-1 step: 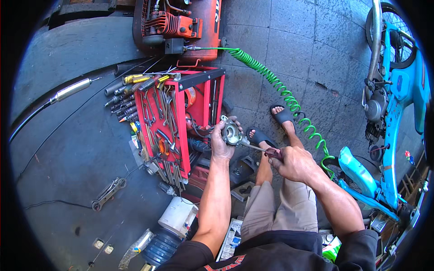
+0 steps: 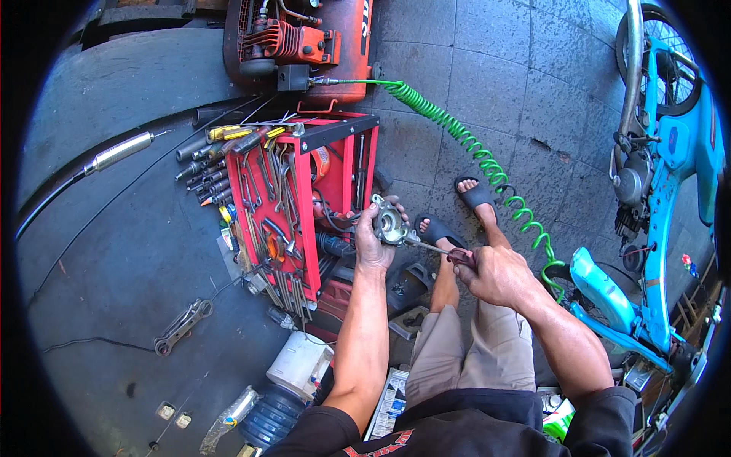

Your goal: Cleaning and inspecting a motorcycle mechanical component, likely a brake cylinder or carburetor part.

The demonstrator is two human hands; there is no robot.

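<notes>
My left hand [image 2: 375,238] is wrapped round a round, hollow silver metal casting [image 2: 392,226] with lugs on its rim. Its open side faces up, showing a ringed, light-coloured inside. My right hand [image 2: 499,276] is closed on a dark red-handled tool [image 2: 461,258] with a thin metal stem [image 2: 428,247]. The stem points left to the casting's lower right side, where its tip meets or lies very near a short spout; I cannot tell whether it is inside. My right fingers hide most of the handle.
Left of my hands stands a red tool cart [image 2: 308,221] holding wrenches and pliers. Behind it is an orange air compressor [image 2: 350,53] with a green coiled hose [image 2: 442,114] running past my right arm. A blue motorbike [image 2: 655,213] stands right; a water jug [image 2: 272,417] is lower left.
</notes>
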